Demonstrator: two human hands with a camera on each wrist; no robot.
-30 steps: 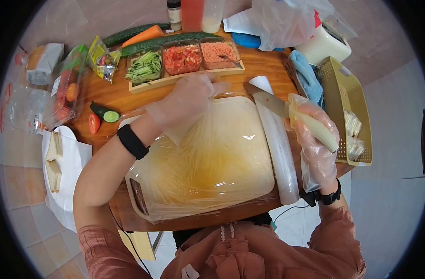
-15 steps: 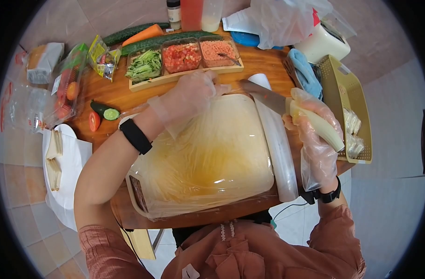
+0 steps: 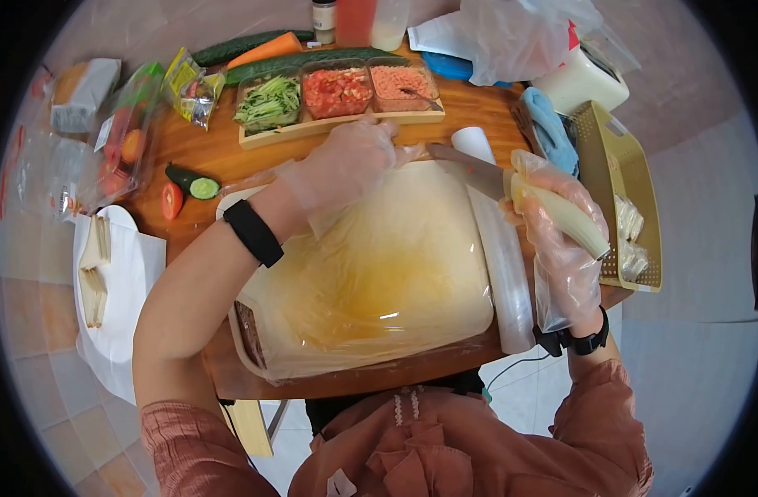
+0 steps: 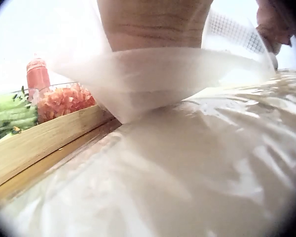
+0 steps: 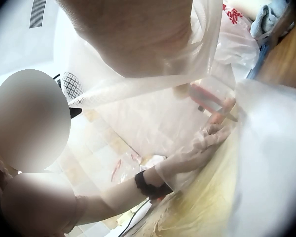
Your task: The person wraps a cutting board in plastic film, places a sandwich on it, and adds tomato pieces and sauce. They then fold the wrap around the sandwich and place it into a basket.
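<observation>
A knife (image 3: 482, 176) with a plain steel blade and a smooth, pale cream handle is gripped in the right hand (image 3: 561, 258); its blade crosses above the far part of the cling film roll (image 3: 511, 298), tip close to the left hand's (image 3: 346, 166) fingers. The roll, clear around a white core, lies lengthwise just beside the right edge of a cream cutting board (image 3: 445, 248). The board lies flat, its corners rounded and a slot near its left edge, covered by glossy, wrinkled cling film (image 3: 371, 323) with a yellowish patch showing mid-board.
</observation>
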